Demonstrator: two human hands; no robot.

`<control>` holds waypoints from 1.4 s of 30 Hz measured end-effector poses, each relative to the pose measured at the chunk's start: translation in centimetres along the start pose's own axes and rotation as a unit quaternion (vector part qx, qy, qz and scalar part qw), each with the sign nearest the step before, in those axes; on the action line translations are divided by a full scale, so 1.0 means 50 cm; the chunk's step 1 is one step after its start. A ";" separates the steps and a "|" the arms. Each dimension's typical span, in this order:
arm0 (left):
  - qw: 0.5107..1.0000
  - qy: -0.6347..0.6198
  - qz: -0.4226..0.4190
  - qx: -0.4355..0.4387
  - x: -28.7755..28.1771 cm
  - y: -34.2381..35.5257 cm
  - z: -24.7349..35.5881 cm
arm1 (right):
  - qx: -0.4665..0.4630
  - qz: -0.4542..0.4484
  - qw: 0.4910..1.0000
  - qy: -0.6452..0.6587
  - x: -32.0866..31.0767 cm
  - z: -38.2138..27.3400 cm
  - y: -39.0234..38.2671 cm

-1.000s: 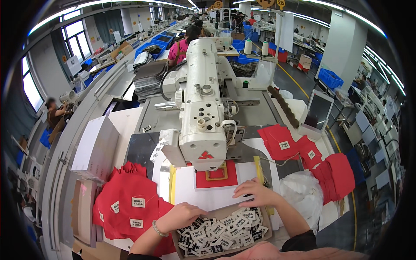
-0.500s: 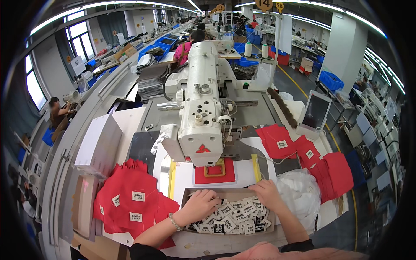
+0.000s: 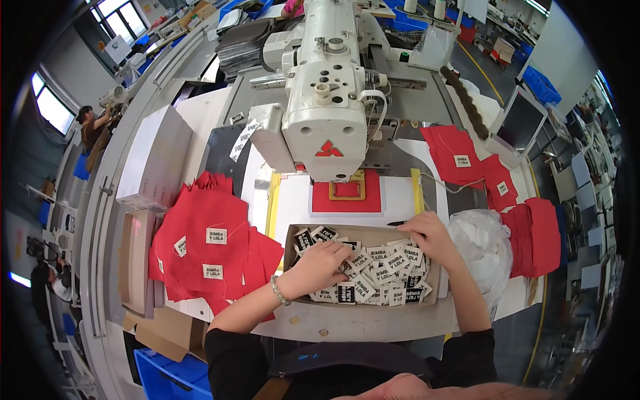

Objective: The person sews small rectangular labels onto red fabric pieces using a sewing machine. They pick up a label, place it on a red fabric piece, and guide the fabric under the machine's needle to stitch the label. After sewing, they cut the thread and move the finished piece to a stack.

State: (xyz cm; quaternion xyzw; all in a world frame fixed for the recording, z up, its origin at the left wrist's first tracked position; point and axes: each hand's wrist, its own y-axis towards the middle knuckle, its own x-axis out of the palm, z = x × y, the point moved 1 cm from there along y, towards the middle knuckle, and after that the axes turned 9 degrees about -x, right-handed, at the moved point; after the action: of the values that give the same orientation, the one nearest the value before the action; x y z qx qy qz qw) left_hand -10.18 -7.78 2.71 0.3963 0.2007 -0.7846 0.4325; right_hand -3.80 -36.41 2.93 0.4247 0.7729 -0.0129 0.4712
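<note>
A shallow cardboard box [image 3: 437, 277] of small black and white woven labels [image 3: 379, 275] lies in front of me. My left hand [image 3: 319, 268] rests in it, fingers drawn together among the labels; what is between the fingertips is hidden. At the box's far right corner, my right hand [image 3: 430, 235] is closed, with a thin dark pointed tool [image 3: 397, 223] sticking out at its fingertips. Just beyond the box, a red fabric piece [image 3: 321, 197] lies beneath a yellowish frame [image 3: 361, 185] under the head of the white sewing machine [image 3: 325, 133].
Red fabric pieces [image 3: 193, 247] with labels pile up on the left beside a white box [image 3: 155, 160]. More red pieces [image 3: 533, 233] and a crumpled white plastic bag [image 3: 477, 250] lie on the right. A screen [image 3: 522, 120] stands at the back right; a blue crate [image 3: 160, 373] sits lower left.
The view has tipped downward. My left hand has gone deeper into the labels, baring dark ones at the box's left end. The dark tool now shows at my right fingertips.
</note>
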 end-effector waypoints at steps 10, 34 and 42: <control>0.999 0.004 0.026 0.044 -0.029 0.006 0.015 | -0.070 -0.014 0.993 -0.091 0.013 -0.030 0.038; 0.996 0.067 -0.064 0.017 -0.088 -0.044 -0.004 | -0.060 -0.191 0.971 -0.127 0.010 -0.102 0.006; 0.947 -0.289 0.066 -0.124 -0.083 -0.008 0.064 | 0.203 -0.112 0.906 0.353 -0.005 -0.153 0.089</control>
State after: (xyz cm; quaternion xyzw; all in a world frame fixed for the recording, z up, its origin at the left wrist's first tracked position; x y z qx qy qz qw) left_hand -10.65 -7.53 7.95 0.1083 0.1360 -0.8040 0.5687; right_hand -6.28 -30.50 9.06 0.3982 0.9120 -0.0716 0.0667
